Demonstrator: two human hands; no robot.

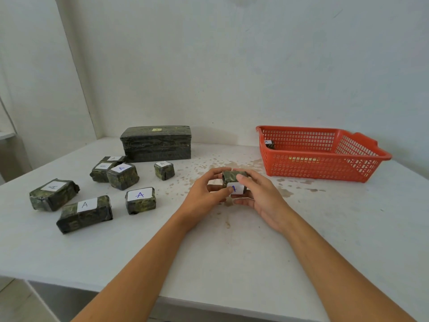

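Observation:
A small dark green wrapped parcel (233, 180) with a white label marked in blue sits between both my hands at the middle of the table, just above its surface. My left hand (204, 196) grips its left side with curled fingers and thumb. My right hand (260, 196) grips its right side, fingers over the top and thumb below. The label faces me, partly hidden by my fingers.
Several dark green parcels labelled A lie on the left, such as one (140, 200) nearest my hands. A large wrapped box (156, 143) stands behind them. An orange mesh basket (325, 169) at the right holds one small parcel (269, 144). The white table (232, 252) is stained near the middle.

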